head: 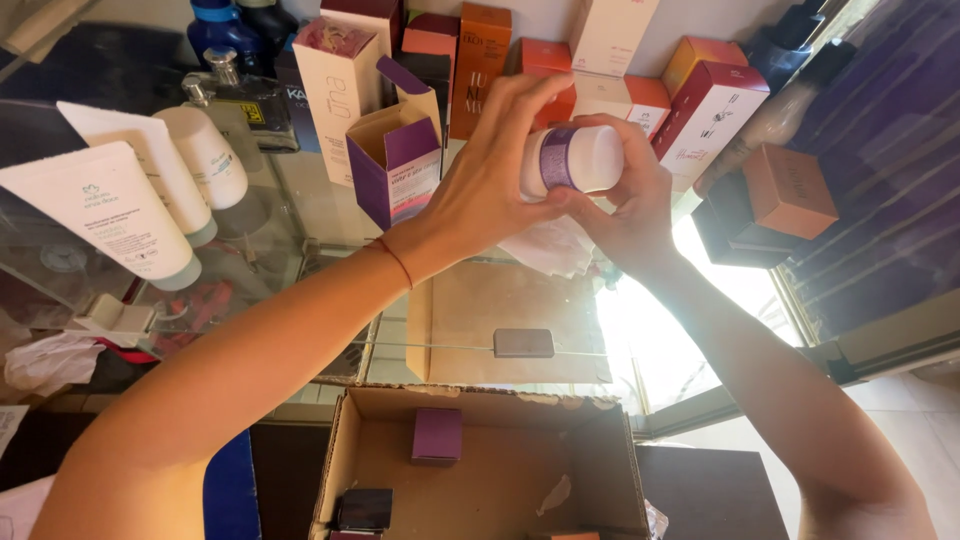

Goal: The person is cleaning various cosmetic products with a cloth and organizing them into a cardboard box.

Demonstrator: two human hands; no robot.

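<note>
Both hands hold a small white jar with a purple label, raised above a glass shelf. My left hand wraps its fingers over the jar's left end. My right hand cups the jar from the right and below. A crumpled white paper hangs just under the jar, against my right palm. An open purple carton stands just left of my left hand.
Several orange, red and white cartons stand along the back wall. White tubes lie at the left on the glass shelf. An open cardboard box below holds a purple box and a dark box.
</note>
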